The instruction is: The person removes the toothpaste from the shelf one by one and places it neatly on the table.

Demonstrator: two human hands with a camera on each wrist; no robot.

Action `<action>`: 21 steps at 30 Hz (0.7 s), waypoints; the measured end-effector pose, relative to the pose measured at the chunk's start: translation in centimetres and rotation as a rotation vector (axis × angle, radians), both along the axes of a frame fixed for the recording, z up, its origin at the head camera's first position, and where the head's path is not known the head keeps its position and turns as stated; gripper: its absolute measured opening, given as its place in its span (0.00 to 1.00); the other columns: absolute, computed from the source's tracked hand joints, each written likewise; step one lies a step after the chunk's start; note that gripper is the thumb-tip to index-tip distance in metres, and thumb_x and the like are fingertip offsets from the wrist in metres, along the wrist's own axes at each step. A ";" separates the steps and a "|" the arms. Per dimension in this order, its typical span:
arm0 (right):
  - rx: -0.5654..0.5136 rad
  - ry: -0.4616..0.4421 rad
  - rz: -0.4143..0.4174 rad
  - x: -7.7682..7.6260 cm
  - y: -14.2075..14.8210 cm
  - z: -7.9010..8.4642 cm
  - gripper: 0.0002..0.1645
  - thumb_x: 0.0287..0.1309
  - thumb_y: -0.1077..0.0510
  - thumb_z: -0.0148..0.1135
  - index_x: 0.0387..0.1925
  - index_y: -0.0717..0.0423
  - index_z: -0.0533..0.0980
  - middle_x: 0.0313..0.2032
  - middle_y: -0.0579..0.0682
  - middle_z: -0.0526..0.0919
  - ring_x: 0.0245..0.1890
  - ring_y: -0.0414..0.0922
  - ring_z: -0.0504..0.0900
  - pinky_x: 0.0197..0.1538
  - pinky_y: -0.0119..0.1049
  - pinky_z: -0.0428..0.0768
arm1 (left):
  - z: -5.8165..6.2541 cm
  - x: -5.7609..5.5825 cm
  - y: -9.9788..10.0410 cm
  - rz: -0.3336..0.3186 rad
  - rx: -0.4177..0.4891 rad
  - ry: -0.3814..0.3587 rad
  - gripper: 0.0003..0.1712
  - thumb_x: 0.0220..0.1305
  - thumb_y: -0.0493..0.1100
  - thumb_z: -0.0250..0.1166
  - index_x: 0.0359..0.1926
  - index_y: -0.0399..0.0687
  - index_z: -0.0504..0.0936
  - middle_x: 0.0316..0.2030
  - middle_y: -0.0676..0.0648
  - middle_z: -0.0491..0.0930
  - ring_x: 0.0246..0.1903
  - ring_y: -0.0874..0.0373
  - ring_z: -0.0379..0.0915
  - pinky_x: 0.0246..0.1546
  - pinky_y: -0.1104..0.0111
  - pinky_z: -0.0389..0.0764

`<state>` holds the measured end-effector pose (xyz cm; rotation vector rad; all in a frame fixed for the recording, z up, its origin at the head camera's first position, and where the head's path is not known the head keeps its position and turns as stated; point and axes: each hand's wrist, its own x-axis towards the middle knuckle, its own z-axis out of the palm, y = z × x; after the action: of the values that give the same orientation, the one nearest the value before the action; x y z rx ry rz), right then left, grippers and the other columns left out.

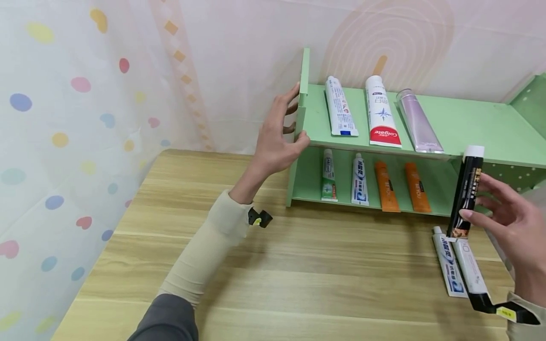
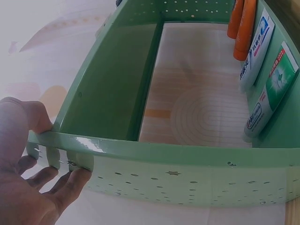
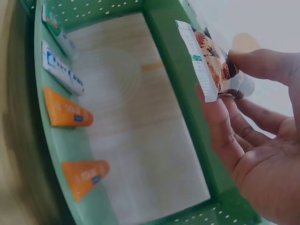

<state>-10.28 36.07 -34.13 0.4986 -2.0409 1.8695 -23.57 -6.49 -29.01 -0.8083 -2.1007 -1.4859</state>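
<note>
Head view: the black toothpaste tube (image 1: 466,194) is in your right hand (image 1: 514,222), raised above the table near the right part of the shelf, white cap up and slightly tilted. Your thumb and fingers pinch it from both sides; the right wrist view shows its flat crimped end, with a honeycomb print just above.

Beneath it in the head view, two tubes lie side by side on the wooden table (image 1: 264,289): a blue-and-white toothpaste tube (image 1: 449,265) and a plain white tube (image 1: 471,267), the latter's lower end partly hidden.

Your left hand (image 1: 277,135), well apart from the right, grips the side panel at the left end of the green shelf (image 1: 473,113), thumb on one side and fingers on the other.

On the upper tier, from left to right, rest a white tube with a blue end (image 1: 341,106), a red-and-white Colgate tube (image 1: 382,111) and a pale purple tube (image 1: 420,123).

The lower tier holds a green-and-white tube (image 1: 329,175), a white tube with dark blue characters (image 1: 359,180), then two orange tubes (image 1: 386,187).

Behind everything hangs a patterned pale cloth (image 1: 239,61).
</note>
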 end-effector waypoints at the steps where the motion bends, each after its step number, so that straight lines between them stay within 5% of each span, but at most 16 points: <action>1: -0.010 -0.003 0.006 0.1 0.1 -0.2 0.46 0.50 0.91 0.50 0.72 0.70 0.65 0.57 0.47 0.81 0.46 0.36 0.83 0.46 0.19 0.82 | 0.0 0.0 0.0 0.000 -0.001 0.000 0.50 0.57 0.28 0.63 0.80 0.50 0.57 0.75 0.46 0.62 0.69 0.47 0.70 0.52 0.57 0.88; 14: -0.053 -0.070 0.025 1.5 1.0 -2.3 0.46 0.51 0.91 0.51 0.72 0.67 0.67 0.58 0.44 0.82 0.47 0.34 0.83 0.48 0.19 0.82 | 0.0 0.0 0.1 0.004 -0.014 0.010 0.50 0.57 0.30 0.62 0.80 0.52 0.57 0.75 0.47 0.62 0.69 0.48 0.70 0.51 0.58 0.88; 21: 0.151 -0.233 -0.062 1.8 1.3 -3.5 0.47 0.59 0.82 0.58 0.77 0.51 0.64 0.58 0.33 0.78 0.44 0.28 0.80 0.40 0.16 0.79 | -0.1 -0.1 0.0 0.007 -0.013 0.036 0.49 0.57 0.30 0.60 0.80 0.48 0.57 0.74 0.44 0.63 0.67 0.46 0.72 0.52 0.58 0.87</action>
<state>-8.50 37.35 -37.61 0.2605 -2.3319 1.8189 -23.69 -6.48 -29.13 -0.8254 -2.0870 -1.4455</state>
